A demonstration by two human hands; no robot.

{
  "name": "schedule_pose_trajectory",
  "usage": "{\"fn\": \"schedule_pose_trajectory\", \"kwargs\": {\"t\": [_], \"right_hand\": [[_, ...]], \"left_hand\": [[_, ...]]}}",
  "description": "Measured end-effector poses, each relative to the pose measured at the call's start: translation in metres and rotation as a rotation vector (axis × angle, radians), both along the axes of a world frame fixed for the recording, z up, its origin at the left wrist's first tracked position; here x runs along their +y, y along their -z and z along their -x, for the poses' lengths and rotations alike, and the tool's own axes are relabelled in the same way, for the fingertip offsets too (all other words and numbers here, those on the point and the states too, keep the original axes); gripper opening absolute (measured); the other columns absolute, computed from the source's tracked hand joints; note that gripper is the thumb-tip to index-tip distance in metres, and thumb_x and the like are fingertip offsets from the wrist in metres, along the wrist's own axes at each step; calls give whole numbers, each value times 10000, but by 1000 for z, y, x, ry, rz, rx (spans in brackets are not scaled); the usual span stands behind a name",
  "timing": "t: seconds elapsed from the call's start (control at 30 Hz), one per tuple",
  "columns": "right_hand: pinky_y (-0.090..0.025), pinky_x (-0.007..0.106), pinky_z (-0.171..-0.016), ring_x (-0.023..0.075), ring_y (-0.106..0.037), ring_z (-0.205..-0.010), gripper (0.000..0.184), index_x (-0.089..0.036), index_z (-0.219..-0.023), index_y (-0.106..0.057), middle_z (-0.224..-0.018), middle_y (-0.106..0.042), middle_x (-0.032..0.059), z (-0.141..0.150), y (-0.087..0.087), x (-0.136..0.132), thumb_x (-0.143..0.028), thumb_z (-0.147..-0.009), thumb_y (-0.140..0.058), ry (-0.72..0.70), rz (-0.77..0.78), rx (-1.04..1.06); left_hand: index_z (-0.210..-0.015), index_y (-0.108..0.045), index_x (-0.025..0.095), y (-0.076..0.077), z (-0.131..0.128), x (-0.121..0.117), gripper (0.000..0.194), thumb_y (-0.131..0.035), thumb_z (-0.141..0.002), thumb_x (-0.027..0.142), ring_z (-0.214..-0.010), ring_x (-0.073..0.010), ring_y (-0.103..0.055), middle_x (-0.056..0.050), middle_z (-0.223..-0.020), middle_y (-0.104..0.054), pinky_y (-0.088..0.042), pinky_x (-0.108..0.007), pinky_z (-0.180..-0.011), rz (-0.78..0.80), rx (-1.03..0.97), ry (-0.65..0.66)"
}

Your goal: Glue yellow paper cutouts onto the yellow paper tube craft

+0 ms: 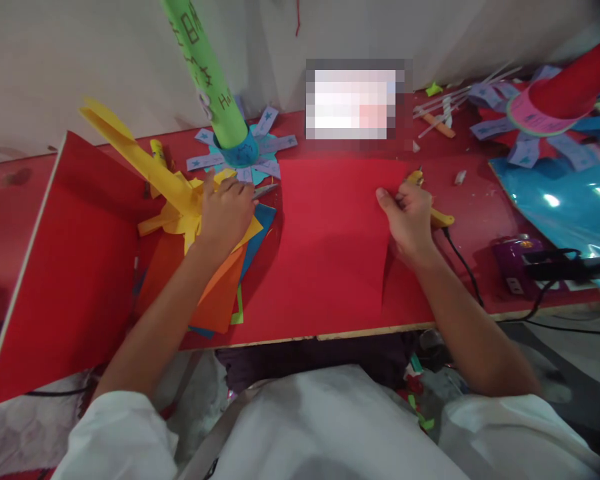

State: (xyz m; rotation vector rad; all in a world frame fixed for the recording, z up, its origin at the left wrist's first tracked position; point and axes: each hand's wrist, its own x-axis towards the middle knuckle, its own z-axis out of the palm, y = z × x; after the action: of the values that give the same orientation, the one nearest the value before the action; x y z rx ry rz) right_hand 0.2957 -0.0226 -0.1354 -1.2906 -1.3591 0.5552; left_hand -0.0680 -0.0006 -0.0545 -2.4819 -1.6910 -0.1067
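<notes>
My right hand (413, 220) pinches the right edge of a sheet of red paper (335, 233), thumb on top. Behind that hand lies a yellow glue gun (443, 219) with a black cord, partly covered. My left hand (229, 212) is closed, its fingers curled down over what look like scissors (266, 191); only a pointed metal blade shows beyond the fingers. Under and beside this hand are a stack of coloured paper (225, 293) in orange, blue and green, and a yellow paper construction (173, 187) with a long folded strip.
A green paper tube (210, 80) stands in a blue ring with labelled strips. At the right are a red tube (580, 80) with a pink collar, shiny blue sheets (555, 200) and a purple power box (523, 257). A red board (75, 267) leans at left.
</notes>
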Motion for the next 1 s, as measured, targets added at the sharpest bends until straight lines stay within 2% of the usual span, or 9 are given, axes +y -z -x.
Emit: {"fn": "schedule_pose_trajectory", "kwargs": {"t": [0.1,0.2,0.33,0.43,0.53,0.63,0.77,0.9,1.0], "right_hand": [[-465,399,-566,185,-507,-594,429,-296,-846,-699,-698,-596,-2,3,-5,-3,-711,-942,-745,-37,40,38],[-478,393,-592,196,-560,-643,402,-283,-912,-727,-763,-651,11,8,-12,-6,-682,-956,-731,-52,50,25],[-469,370,-596,187,-560,-648,359,-270,-898,-727,-748,-636,4,11,-17,-8,-624,-958,-732,-53,51,19],[-452,356,-592,182,-551,-645,305,-273,-910,-739,-745,-641,-1,11,-16,-7,-575,-952,-738,-60,57,42],[-459,353,-600,188,-572,-667,282,-277,-897,-734,-772,-669,7,11,-14,-6,-555,-938,-749,-66,63,69],[-452,352,-588,190,-569,-659,287,-279,-878,-731,-765,-670,10,11,-13,-6,-561,-917,-770,-67,66,93],[-449,352,-582,189,-566,-657,270,-283,-910,-748,-773,-677,6,9,-12,-6,-553,-924,-768,-86,81,91],[-467,352,-582,190,-590,-658,263,-285,-905,-745,-783,-693,3,10,-11,-7,-546,-924,-779,-71,77,98],[-520,369,-592,206,-647,-679,282,-293,-970,-736,-823,-721,13,19,-10,-9,-568,-927,-782,-103,98,202]], "left_hand": [[-1256,-715,181,5,-11,16,235,-590,-1071,255,-1373,-380,-648,-183,-1310,-751,-329,-651,-1310,51,55,-7],[-1222,-698,180,10,-14,24,225,-515,-1105,242,-1319,-361,-651,-177,-1324,-727,-420,-637,-1218,55,101,1],[-1175,-665,203,12,-9,27,238,-439,-1142,270,-1286,-305,-649,-114,-1270,-740,-427,-600,-1217,55,80,25],[-1202,-632,234,9,-1,27,280,-370,-1161,320,-1314,-295,-645,-97,-1281,-735,-367,-617,-1279,-2,-19,8],[-1230,-614,257,1,8,29,338,-305,-1172,382,-1325,-316,-653,-100,-1252,-747,-312,-629,-1324,-84,-200,-4],[-1273,-585,236,-11,14,30,380,-299,-1174,466,-1228,-327,-673,-119,-1286,-724,-454,-619,-1202,-80,-252,-74],[-1334,-537,232,-25,16,29,427,-301,-1173,550,-1095,-248,-663,-107,-1366,-678,-565,-493,-1074,-81,-290,-55],[-1350,-511,218,-38,14,28,389,-317,-1180,509,-1148,-265,-673,-117,-1393,-657,-581,-492,-1085,-51,-239,-63],[-1406,-480,211,-48,16,28,352,-360,-1184,457,-1222,-293,-663,-127,-1423,-632,-581,-536,-1096,-72,-233,-100]]}}
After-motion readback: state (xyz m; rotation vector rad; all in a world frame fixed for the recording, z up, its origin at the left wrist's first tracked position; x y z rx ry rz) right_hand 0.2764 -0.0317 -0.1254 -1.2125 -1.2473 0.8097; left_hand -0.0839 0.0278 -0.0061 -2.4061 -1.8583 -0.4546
